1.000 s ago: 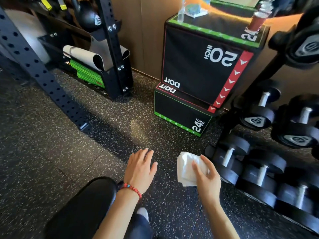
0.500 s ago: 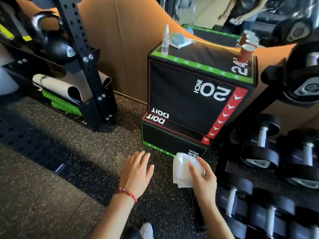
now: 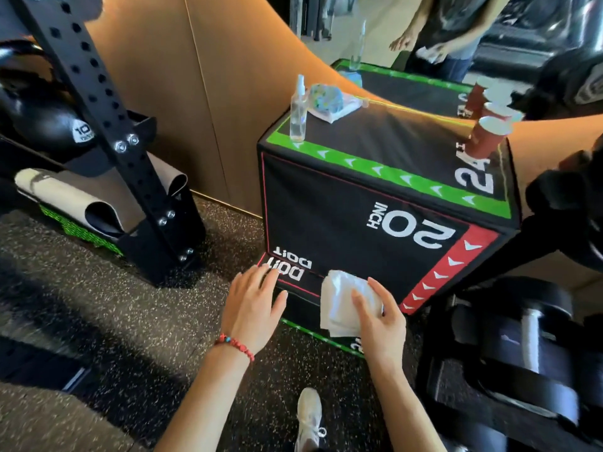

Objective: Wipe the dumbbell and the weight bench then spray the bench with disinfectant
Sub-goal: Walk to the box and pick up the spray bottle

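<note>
My right hand (image 3: 380,316) holds a folded white wipe (image 3: 341,301) in front of the lower black plyo box. My left hand (image 3: 253,303) is open beside it, fingers spread, holding nothing. A clear spray bottle (image 3: 298,112) stands upright on the far left corner of the upper black plyo box (image 3: 359,203). Dumbbells (image 3: 528,347) lie on a rack at the lower right, blurred. The weight bench is out of view.
A crumpled blue-patterned cloth (image 3: 328,101) lies next to the bottle. Red paper cups (image 3: 486,135) stand at the box's right corner. A black perforated rack post (image 3: 107,125) with a kettlebell (image 3: 49,122) stands to the left. A mirror behind reflects a person. My white shoe (image 3: 308,415) is below.
My view has lifted and moved closer to the plyo box; the black bench pad at the lower left has left the frame. Both hands keep their pose, the wipe still in my right.
</note>
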